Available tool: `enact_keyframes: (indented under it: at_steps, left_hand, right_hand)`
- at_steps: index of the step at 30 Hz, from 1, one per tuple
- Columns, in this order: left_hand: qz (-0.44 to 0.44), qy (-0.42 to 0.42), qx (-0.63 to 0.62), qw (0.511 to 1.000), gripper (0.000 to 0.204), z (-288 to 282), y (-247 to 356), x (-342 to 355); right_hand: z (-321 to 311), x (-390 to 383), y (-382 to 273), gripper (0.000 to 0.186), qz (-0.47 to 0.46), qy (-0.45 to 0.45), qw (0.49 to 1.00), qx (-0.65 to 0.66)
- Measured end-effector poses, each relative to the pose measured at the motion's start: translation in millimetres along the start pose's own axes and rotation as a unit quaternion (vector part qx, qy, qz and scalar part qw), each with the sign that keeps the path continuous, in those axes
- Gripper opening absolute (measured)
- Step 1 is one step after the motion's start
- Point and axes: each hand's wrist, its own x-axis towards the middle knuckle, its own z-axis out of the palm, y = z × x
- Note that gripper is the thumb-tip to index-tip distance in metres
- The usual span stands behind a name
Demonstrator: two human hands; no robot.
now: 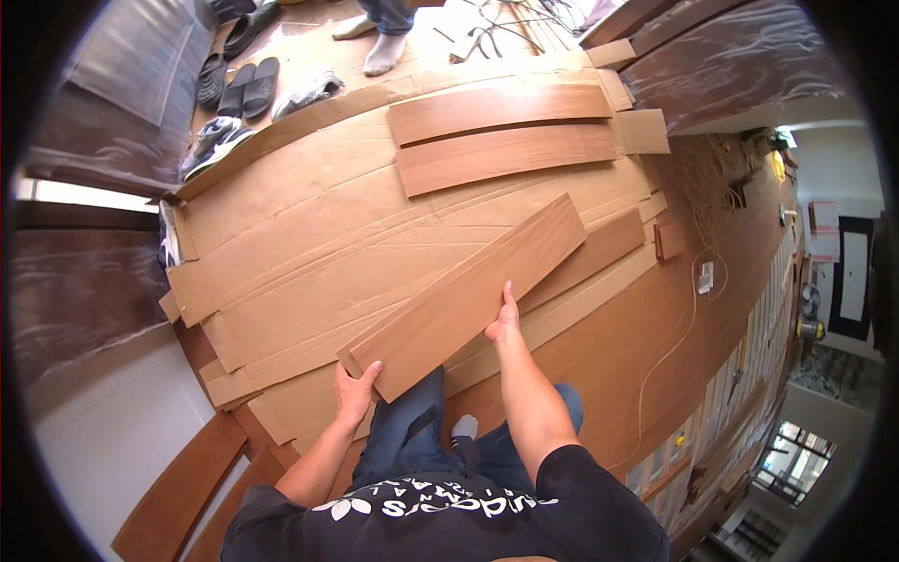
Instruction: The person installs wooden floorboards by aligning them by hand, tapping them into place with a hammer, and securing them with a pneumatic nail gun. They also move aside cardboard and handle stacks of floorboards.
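Observation:
Between my two hands a reddish-brown wooden plank [468, 290] is held at a slant, its far end up to the right. My left hand [355, 391] grips the near left end, thumb on top. My right hand [505, 317] holds the near long edge around the middle, its thumb on the upper face; the fingers beneath are hidden. At the left end a second edge shows along the plank, and I cannot tell whether it is another board. Partly covered by it, another plank [604, 245] lies on the cardboard [281, 253].
Two planks [506, 157] lie side by side on the far cardboard. A short wood piece [668, 240] and a pale cable [695, 304] are on the brown floor at right. Shoes [260, 89] line the far left. Another person's feet [382, 54] stand beyond. More planks [178, 487] lie lower left.

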Motion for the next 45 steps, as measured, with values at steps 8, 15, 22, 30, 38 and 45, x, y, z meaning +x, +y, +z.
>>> enact_keyframes:
  at_steps: [8, 15, 22, 30, 38, 45]
  left_hand:
    - [0.158, 0.013, -0.061, 0.986, 0.069, -115, -19, -35]
    - [0.306, -0.088, -0.138, 0.938, 0.078, -180, -83, -159]
    - [0.460, 0.166, -0.441, 0.752, 0.061, -149, -21, -251]
    - [0.543, 0.412, -0.352, 0.641, 0.036, -295, -43, -302]
    - [0.547, 0.517, -0.164, 0.638, 0.050, -401, -85, -315]
    - [0.461, 0.617, -0.128, 0.625, 0.051, -443, -115, -278]
  right_hand:
    - [6, -81, 69, 0.062, -0.004, -0.177, 0.983, -0.049]
    - [84, -251, 206, 0.061, 0.020, -0.293, 0.954, -0.059]
    - [90, -384, 311, 0.077, 0.125, -0.405, 0.892, -0.158]
    - [68, -436, 352, 0.045, 0.282, -0.553, 0.590, -0.517]
    - [-14, -276, 193, 0.036, -0.023, -0.348, 0.778, -0.523]
    - [-97, -212, 98, 0.047, -0.074, -0.191, 0.885, -0.418]
